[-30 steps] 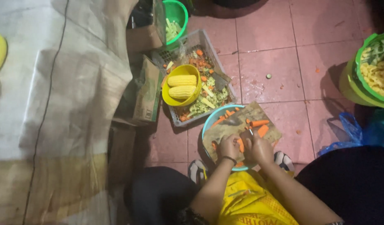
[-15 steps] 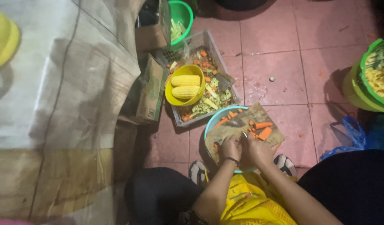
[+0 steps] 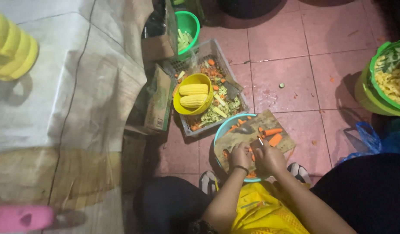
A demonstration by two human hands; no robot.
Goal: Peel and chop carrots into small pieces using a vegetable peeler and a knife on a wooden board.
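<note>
The left hand [image 3: 240,157] was curled down on a piece of carrot at the near side of the wooden cutting board [image 3: 234,139], fingers bent to pin it. The right hand [image 3: 269,158] was closed around a small knife [image 3: 261,141], whose blade poked out just beyond the knuckles, right beside the left hand's fingers. Compared with a moment earlier, the two hands had drawn closer together over the same spot, and the loose carrot pieces [image 3: 272,135] on the far right of the board lay much as they had. By my reckoning the cutting was in mid-stroke, with the carrot not yet all sliced.

The board rested across a teal basin [image 3: 220,131], close to the person's feet on the pink tiled floor [image 3: 286,60]. Just beyond sat a grey crate [image 3: 217,47] of vegetable scraps, with a yellow bowl [image 3: 179,102] holding two corn cobs [image 3: 194,95] perched on it, and a green bucket [image 3: 190,19] farther off. Off to the right stood a green tub [image 3: 375,84] of yellow pieces.
</note>
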